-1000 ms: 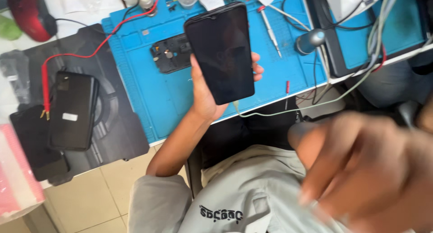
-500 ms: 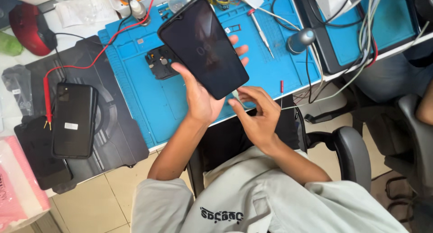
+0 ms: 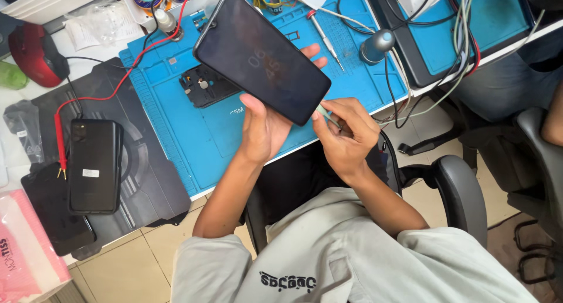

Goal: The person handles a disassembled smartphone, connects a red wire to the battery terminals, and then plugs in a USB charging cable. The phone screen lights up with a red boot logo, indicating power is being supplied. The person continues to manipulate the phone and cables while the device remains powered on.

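My left hand (image 3: 263, 127) is cupping a dark smartphone (image 3: 262, 55) above the blue mat (image 3: 193, 133) on the tabletop; my right hand (image 3: 346, 136) is pinching a thin pale tool (image 3: 326, 114) at its lower corner. Phone looking closed; separating barely begun, I judge.

bright, even daylight fills the view, with only soft shadows under the hands. the phone screen (image 3: 261, 55) carries a dull glare toward 11 o'clock. focus is sharp at centre, with mild stretching at the edges.
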